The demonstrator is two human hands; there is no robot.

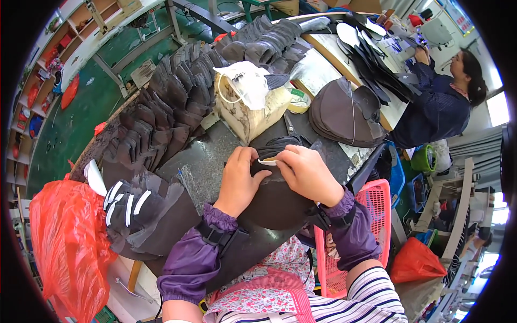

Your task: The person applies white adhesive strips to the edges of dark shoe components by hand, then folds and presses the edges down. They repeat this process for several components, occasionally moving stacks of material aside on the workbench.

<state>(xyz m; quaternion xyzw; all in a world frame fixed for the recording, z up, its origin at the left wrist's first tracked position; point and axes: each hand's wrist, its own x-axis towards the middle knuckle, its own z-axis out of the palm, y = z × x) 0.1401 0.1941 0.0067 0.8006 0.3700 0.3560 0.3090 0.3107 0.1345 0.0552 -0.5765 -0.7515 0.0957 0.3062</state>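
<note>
Both of my hands meet over a dark brown, leather-like sheet piece (pixel 277 202) at the front of the table. A short, narrow white strip (pixel 267 162) lies across its upper edge. My right hand (pixel 309 175) pinches the strip's right end between thumb and fingers. My left hand (pixel 238 180) is at the other side, its bent forefinger near the strip's left end and its thumb apart, resting on the brown piece. Black layered pieces (pixel 277 146) lie just beyond my fingers, beside dark-handled scissors (pixel 290 125). Several white strips (pixel 129 210) sit on brown pieces at left.
Long rows of overlapping dark pieces (pixel 180 86) line the table's far left. A wooden block (pixel 242 116) carries a white mask-like cloth (pixel 250 81). A tied brown stack (pixel 344 113), red bag (pixel 72 242) and pink basket (pixel 379 210) surround me. Another person (pixel 439 102) works at right.
</note>
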